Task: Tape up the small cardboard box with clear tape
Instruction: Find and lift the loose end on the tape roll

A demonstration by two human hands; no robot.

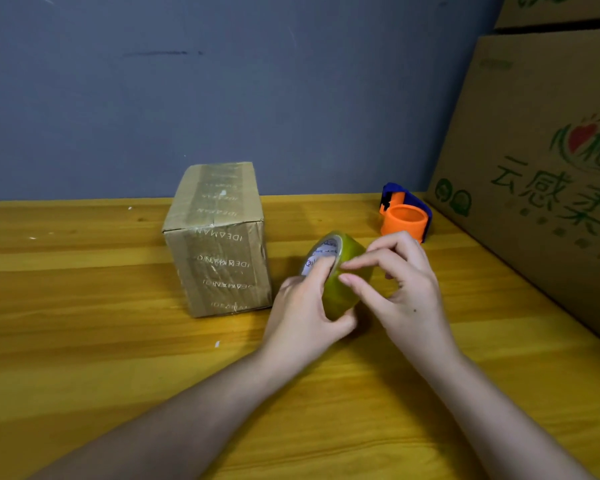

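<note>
Right now the left hand (302, 308) is gripping the roll of clear tape (340, 275), with one finger poking into its middle hole. The right hand (400, 289) is curling loosely over the roll, its fingertips (347, 279) touching the shiny side, likely feeling for the loose end. The small cardboard box (219, 237) is standing on the wooden table (84, 341) at about ten o'clock from the hands, near but not touching. An orange tape dispenser (404, 214) is sitting at about one o'clock. Clear tape is hiding its own end, so the fingers may be missing it, or a thin strip may be tearing off sideways.
</note>
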